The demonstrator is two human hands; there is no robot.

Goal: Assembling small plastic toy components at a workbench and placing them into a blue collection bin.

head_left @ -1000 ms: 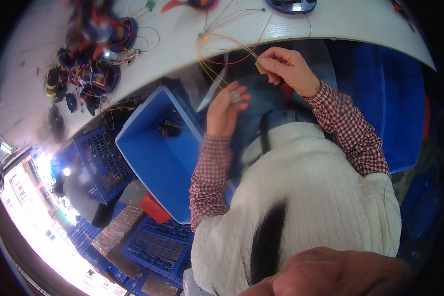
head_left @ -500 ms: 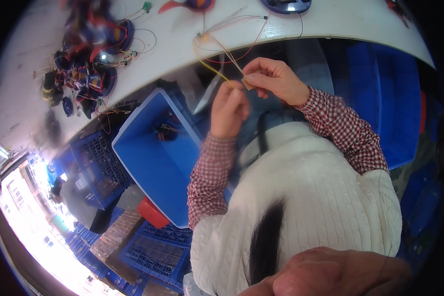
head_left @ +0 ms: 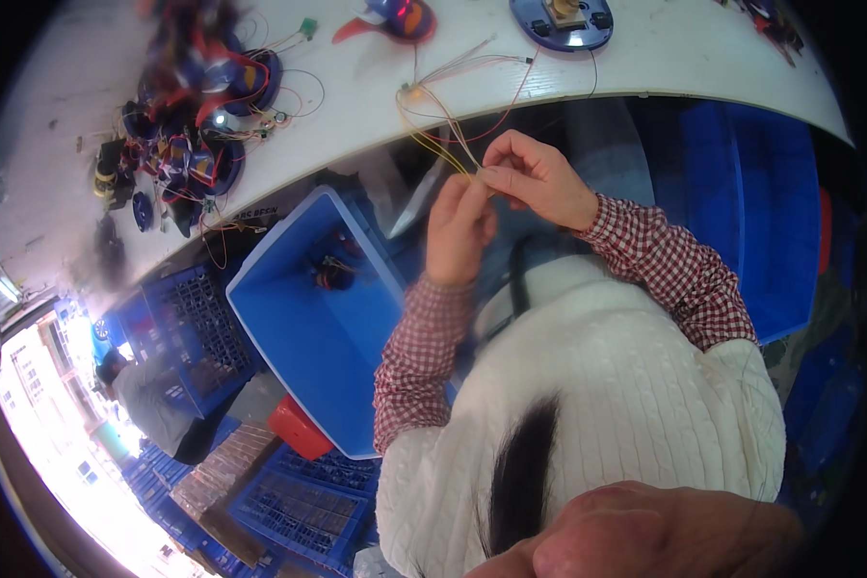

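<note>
My left hand [head_left: 459, 231] and right hand [head_left: 539, 180] meet at the fingertips just off the table's near edge. Both are closed in a pinch on thin wires [head_left: 443, 149], some of them yellow. A small tan piece at the fingertips is mostly covered by my fingers. From there the wires run up to a small pale part [head_left: 411, 93] on the white table [head_left: 645, 72]. A longer red wire [head_left: 501, 120] loops over the edge, and a dark connector [head_left: 529, 61] ends another bundle.
Left on the table lies a pile of blue, red and orange toy parts [head_left: 188, 144] with wires. A red-and-blue part [head_left: 395, 19] and a round blue base [head_left: 564, 24] lie farther back. Blue bins [head_left: 303, 318] flank me, one holding a wired part. A person [head_left: 159, 405] bends beyond crates [head_left: 303, 506].
My left hand has come up against the right, and the yellow wire's held end now lies at the joined fingertips. The tan piece is more hidden. The whole view has shifted slightly.
</note>
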